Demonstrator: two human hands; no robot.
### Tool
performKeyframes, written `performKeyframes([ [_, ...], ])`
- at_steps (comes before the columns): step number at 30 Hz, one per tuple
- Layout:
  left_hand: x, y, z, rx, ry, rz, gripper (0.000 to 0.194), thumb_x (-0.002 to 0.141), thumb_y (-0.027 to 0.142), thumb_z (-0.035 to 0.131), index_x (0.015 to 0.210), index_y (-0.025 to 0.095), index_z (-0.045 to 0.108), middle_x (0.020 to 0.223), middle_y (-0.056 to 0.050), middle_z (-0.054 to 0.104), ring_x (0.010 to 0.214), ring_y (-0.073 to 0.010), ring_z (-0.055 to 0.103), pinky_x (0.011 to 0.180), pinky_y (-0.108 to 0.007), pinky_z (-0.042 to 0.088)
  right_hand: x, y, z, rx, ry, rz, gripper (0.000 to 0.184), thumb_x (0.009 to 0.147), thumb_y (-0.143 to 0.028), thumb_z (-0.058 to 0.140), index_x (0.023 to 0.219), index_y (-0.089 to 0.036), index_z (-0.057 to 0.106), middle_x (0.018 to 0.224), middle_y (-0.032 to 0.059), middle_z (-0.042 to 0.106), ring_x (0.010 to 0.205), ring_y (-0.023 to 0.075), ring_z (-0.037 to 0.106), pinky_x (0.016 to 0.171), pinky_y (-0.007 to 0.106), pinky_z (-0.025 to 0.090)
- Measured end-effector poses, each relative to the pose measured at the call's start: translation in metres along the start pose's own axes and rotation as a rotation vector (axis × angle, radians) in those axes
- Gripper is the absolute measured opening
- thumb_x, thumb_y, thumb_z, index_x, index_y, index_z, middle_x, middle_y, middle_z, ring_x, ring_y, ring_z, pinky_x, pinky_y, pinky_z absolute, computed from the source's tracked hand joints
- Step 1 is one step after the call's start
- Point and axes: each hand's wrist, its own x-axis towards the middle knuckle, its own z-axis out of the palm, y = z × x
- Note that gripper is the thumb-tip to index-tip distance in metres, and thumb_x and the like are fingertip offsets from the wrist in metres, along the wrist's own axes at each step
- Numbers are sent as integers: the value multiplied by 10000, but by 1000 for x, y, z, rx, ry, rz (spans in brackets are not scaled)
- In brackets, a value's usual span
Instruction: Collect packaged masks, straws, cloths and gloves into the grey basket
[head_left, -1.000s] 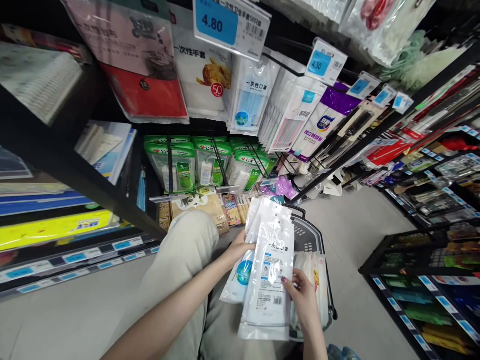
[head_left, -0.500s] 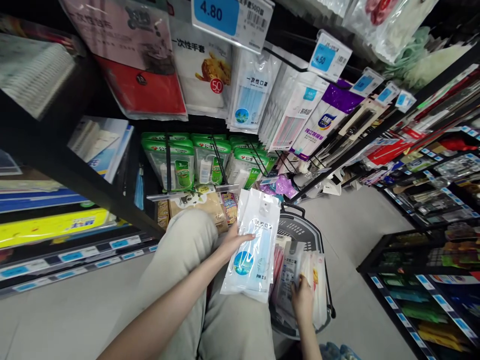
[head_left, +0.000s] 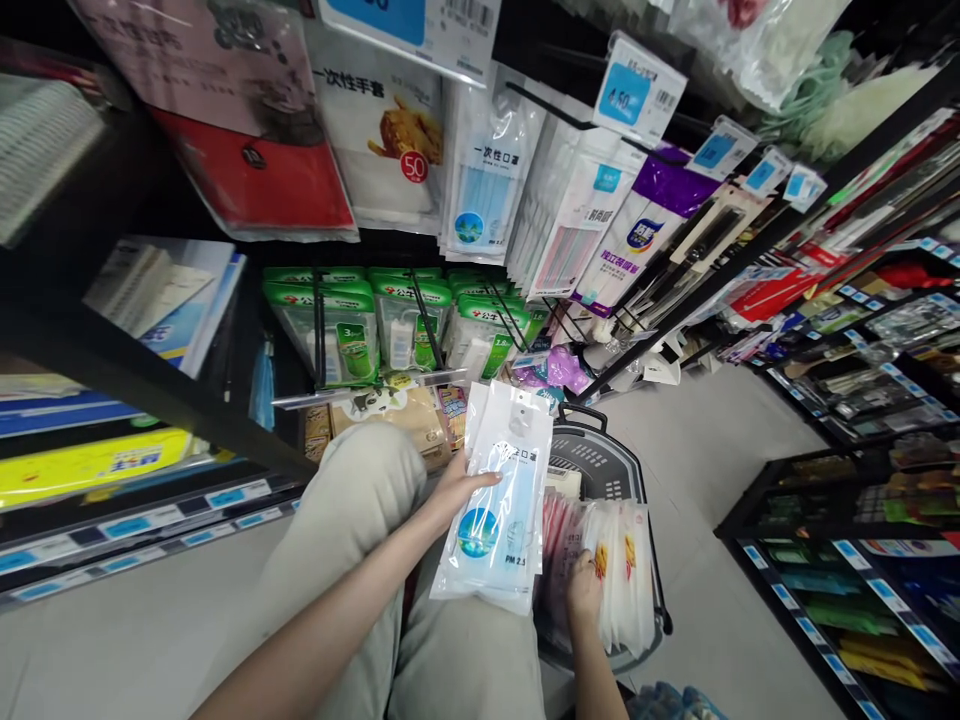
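My left hand is closed on a few clear packs of disposable masks, thumb across the front. The packs stand tilted over my knees, with blue masks and a round blue-green picture showing. To the right, my right hand reaches into a grey shopping basket. Its fingers are curled among upright plastic packs, and what they grip is hidden. Beside it are several white packs with a fried-food picture, and reddish packs stand to its left.
Hanging ahead are more mask packs, disposable gloves and a red-and-pink pack. Green-topped packs hang lower. A black shelf with notebooks is at left; another shelf unit stands across the aisle floor.
My right hand has moved slightly left and down in the basket; the grey-backed mask pack by it no longer shows clearly. My left hand keeps holding the mask packs. The view has shifted slightly.
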Motion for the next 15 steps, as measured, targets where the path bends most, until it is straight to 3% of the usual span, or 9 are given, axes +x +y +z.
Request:
performKeyframes([
  [4,0,1,0,-2,14,-17,631,518,210,774,1109,161,560,1082,-94,689,976,-294,636,818,-367,489,3,3,-3,-154,-7,13,285,832,-175,316,920,-148,585,654,87,623,596,232,628,566,347,447],
  [10,-1,2,1,-2,19,-34,597,500,222,779,1056,162,571,1024,-80,699,985,-303,630,831,-378,486,-17,1,4,-206,-7,-21,216,807,-162,426,925,-147,607,733,111,648,763,253,649,665,334,454],
  [15,-3,4,2,-21,-1,-39,574,499,227,784,1028,167,571,1005,-77,701,994,-309,628,849,-397,485,-33,-11,2,-227,93,83,428,857,-183,237,1095,-70,574,928,239,619,889,353,604,606,436,458],
])
